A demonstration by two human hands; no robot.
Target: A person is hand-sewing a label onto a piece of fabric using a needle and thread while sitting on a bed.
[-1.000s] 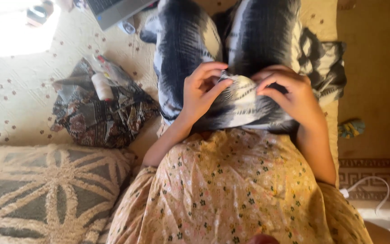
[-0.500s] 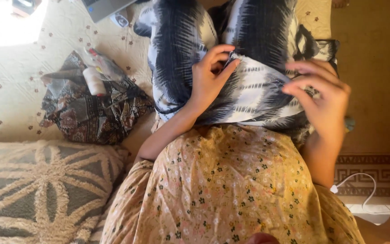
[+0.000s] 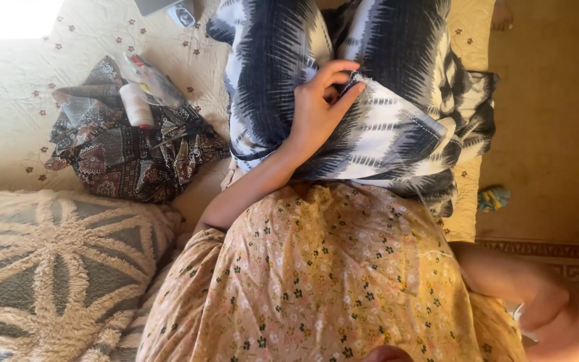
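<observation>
Pinching a fold of the black-and-white cloth (image 3: 370, 127) in my left hand (image 3: 319, 110), I grip it tight where it lies across my lap. My right hand (image 3: 564, 322) sits blurred at the lower edge; I cannot tell its grip. A patterned bundle (image 3: 129, 154) rests on the bed (image 3: 21, 121) beside me.

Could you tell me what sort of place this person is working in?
Probably a home sitting or sleeping room: the person sits on a quilted floral mattress, a tufted cushion lies beside them, and the left hand pinches black-and-white fabric on their lap.
</observation>
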